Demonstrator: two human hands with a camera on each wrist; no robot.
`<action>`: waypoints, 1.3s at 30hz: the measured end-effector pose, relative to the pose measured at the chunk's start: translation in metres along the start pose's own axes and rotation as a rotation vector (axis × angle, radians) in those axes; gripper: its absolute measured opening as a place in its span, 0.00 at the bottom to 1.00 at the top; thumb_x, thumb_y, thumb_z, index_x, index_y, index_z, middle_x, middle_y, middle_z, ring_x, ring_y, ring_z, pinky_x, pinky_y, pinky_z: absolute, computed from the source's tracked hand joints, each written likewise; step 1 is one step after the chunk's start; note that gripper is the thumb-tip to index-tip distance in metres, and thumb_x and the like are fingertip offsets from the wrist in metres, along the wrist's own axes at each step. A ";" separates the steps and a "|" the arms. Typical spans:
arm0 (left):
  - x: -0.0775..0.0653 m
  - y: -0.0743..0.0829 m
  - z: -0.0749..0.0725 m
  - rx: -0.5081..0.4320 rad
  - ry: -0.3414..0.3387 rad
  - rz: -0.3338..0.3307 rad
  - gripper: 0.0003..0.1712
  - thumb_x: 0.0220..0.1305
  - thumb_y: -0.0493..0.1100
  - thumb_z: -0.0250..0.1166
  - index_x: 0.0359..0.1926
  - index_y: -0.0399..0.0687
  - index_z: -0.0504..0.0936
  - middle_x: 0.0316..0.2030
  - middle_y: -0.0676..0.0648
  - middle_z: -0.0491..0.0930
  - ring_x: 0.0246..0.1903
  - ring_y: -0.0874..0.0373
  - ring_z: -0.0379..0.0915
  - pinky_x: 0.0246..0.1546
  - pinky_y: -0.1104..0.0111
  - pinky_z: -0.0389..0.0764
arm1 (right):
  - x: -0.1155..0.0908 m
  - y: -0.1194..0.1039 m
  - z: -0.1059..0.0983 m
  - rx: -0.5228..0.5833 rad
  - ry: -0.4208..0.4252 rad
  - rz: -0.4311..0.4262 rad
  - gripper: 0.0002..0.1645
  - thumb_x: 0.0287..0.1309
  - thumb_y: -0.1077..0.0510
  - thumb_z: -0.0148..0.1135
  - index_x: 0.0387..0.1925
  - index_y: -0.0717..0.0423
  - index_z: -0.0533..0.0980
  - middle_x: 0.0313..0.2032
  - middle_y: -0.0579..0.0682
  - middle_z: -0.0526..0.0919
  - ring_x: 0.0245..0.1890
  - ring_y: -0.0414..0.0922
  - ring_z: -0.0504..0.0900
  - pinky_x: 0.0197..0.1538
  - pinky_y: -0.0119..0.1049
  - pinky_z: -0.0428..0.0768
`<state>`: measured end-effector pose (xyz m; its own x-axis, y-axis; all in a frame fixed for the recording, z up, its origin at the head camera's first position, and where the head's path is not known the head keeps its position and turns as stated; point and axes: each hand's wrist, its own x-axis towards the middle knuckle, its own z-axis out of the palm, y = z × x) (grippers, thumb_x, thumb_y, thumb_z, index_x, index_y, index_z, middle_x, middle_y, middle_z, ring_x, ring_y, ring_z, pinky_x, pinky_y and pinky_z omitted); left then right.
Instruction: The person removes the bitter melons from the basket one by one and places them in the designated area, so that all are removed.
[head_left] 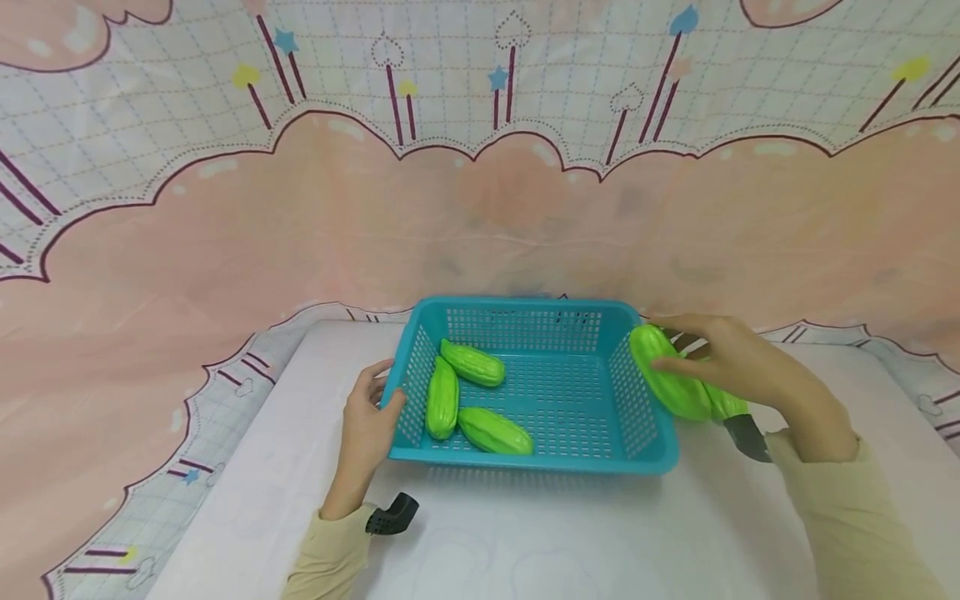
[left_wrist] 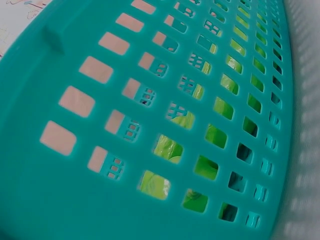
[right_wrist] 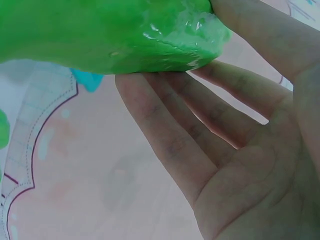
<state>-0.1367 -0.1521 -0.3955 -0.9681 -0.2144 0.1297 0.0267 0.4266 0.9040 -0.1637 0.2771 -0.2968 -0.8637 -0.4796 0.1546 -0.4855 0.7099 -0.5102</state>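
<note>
A blue-green plastic basket (head_left: 525,463) stands on the table with three green ridged gourds in its left part: one gourd (head_left: 472,364) at the back, an upright-lying gourd (head_left: 442,400) by the left wall, another gourd (head_left: 495,431) at the front. My left hand (head_left: 370,425) grips the basket's left rim, thumb on top; the left wrist view shows only the perforated basket wall (left_wrist: 90,107). Over the right rim, my right hand (head_left: 727,358) holds a fourth gourd (head_left: 667,375) between thumb and fingers. The right wrist view shows the fingertips against that gourd (right_wrist: 150,40).
Another green gourd (head_left: 723,403) lies right of the basket, partly hidden behind the held one. A white tabletop (head_left: 480,542) lies under everything. A patterned pink and white cloth (head_left: 480,217) rises behind the table. Black wrist devices (head_left: 393,515) sit at both cuffs.
</note>
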 end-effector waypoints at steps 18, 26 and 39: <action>0.001 -0.002 -0.001 -0.018 -0.005 -0.007 0.28 0.68 0.35 0.55 0.69 0.42 0.67 0.55 0.34 0.79 0.53 0.44 0.77 0.45 0.54 0.81 | -0.009 0.020 0.000 -0.024 -0.007 0.099 0.34 0.58 0.52 0.70 0.63 0.62 0.74 0.54 0.59 0.81 0.47 0.55 0.83 0.47 0.48 0.83; 0.002 -0.005 0.000 -0.010 0.004 0.012 0.28 0.68 0.35 0.55 0.69 0.40 0.67 0.54 0.34 0.79 0.51 0.44 0.78 0.44 0.56 0.81 | -0.014 0.034 -0.001 -0.056 -0.011 0.131 0.33 0.60 0.52 0.69 0.63 0.63 0.73 0.53 0.60 0.81 0.47 0.56 0.83 0.48 0.50 0.83; 0.002 -0.007 0.000 -0.017 0.005 0.011 0.28 0.68 0.34 0.55 0.68 0.42 0.67 0.55 0.35 0.79 0.52 0.44 0.77 0.48 0.52 0.79 | -0.024 0.059 -0.002 -0.081 -0.038 0.204 0.36 0.63 0.50 0.66 0.65 0.68 0.69 0.55 0.66 0.80 0.49 0.61 0.81 0.48 0.56 0.81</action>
<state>-0.1384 -0.1553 -0.4013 -0.9665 -0.2137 0.1419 0.0419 0.4141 0.9092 -0.1717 0.3318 -0.3288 -0.9401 -0.3401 0.0222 -0.3120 0.8326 -0.4576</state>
